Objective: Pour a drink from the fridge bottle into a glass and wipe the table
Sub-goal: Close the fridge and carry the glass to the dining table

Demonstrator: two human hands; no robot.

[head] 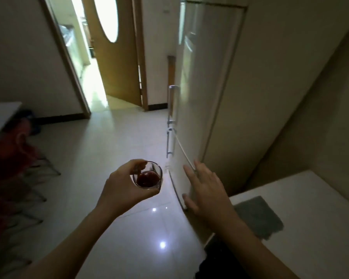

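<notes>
My left hand [122, 185] grips a small clear glass [148, 175] with dark red drink in its bottom, held upright over the floor. My right hand [205, 188] lies flat with straight fingers against the lower door of the white fridge [199, 97], whose doors look closed. Two silver handles [172, 109] run down the fridge's left edge. A grey cloth [258, 217] lies on the white table [310, 228] at the lower right. No bottle is in view.
Glossy pale floor tiles [119, 141] stretch ahead to an open wooden door [117, 57] and a bright corridor. Red chairs with metal legs [18, 158] stand at the left beside another white tabletop [2, 115]. A wall rises right of the fridge.
</notes>
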